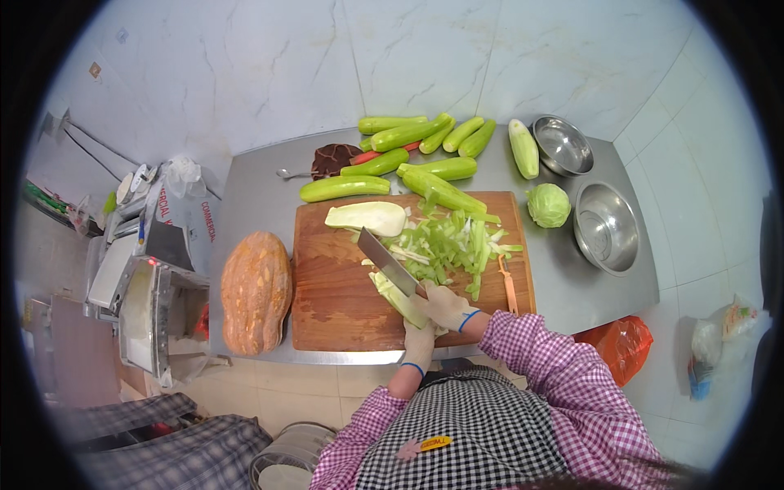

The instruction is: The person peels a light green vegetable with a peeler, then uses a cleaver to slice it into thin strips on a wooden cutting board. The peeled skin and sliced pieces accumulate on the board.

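My gloved right hand [447, 306] grips the handle of a cleaver [390, 263], whose blade slants up and left across the wooden cutting board [334, 306]. Under my gloved left hand [419, 346], near the board's front edge, a partly cut green-white vegetable piece [399, 299] is held beside the blade. Farther back lies a pale, peeled gourd half [367, 218]. A heap of green peelings and slices [453, 242] covers the board's right part. By its right edge rests a peeler with an orange handle [509, 291].
Several zucchini [346, 188] lie behind the board. A pumpkin [256, 294] stands left of it. To the right are a cabbage [549, 205], a peeled zucchini [523, 149] and two steel bowls [606, 228] [563, 145]. An orange-red plastic bag [618, 349] hangs at the steel table's [569, 288] front right.
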Demonstrator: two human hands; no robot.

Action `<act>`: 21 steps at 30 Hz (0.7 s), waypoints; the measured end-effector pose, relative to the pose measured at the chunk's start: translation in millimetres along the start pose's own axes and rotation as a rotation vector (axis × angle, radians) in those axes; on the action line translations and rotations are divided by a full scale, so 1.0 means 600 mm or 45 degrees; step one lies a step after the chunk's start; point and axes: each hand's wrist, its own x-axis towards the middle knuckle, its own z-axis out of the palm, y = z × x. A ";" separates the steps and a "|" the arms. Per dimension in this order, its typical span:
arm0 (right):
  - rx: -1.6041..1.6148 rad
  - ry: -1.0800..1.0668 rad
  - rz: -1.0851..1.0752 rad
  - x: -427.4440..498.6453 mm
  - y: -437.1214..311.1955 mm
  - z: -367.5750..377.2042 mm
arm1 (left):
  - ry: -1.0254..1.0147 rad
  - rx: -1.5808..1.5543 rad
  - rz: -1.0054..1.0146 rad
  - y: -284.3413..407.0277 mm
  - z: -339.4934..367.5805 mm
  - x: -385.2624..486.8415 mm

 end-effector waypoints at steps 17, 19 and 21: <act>-0.342 -0.073 -0.383 0.028 -0.019 -0.109 | -0.232 -0.524 0.014 0.022 -0.009 -0.020; -0.326 -0.038 -0.391 0.033 -0.018 -0.106 | -0.275 -0.538 -0.053 0.034 -0.018 -0.023; -0.266 -0.017 -0.337 0.029 -0.018 -0.083 | -0.336 -0.646 -0.010 0.041 -0.023 -0.030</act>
